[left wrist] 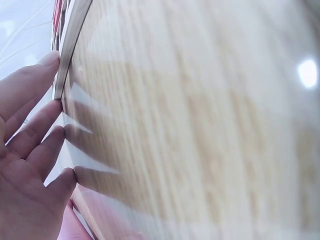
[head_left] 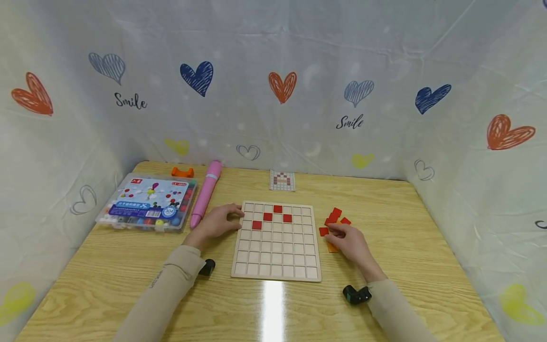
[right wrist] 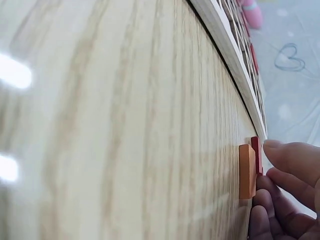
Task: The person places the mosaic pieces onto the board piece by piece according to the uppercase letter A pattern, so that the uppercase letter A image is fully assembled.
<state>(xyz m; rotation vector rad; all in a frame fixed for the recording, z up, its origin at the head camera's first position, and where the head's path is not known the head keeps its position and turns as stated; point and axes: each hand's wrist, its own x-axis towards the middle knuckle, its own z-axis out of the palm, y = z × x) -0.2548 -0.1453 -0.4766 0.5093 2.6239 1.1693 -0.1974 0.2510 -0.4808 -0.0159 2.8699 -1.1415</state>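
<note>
A wooden grid board (head_left: 276, 275) lies flat on the table, with several red square tiles (head_left: 268, 217) set in its upper cells. At the board's left edge my left hand (head_left: 219, 220) rests, thumb and index fingertip touching the rim; the left wrist view shows its other fingertips on the tabletop. My right hand (head_left: 351, 243) reaches over a loose pile of red tiles (head_left: 336, 213) and orange tiles (head_left: 332, 248) right of the board. In the right wrist view, its thumb and index finger are apart near a red tile (right wrist: 257, 156) and an orange tile (right wrist: 245, 171); no tile shows between them.
Behind the board lies a small pattern card (head_left: 282, 180). To the left are a pink pen-shaped object (head_left: 207, 194), a clear plastic case (head_left: 147, 202) of colourful balls and an orange piece (head_left: 182, 172). A heart-printed curtain (head_left: 316, 57) surrounds the wooden table (head_left: 406, 228).
</note>
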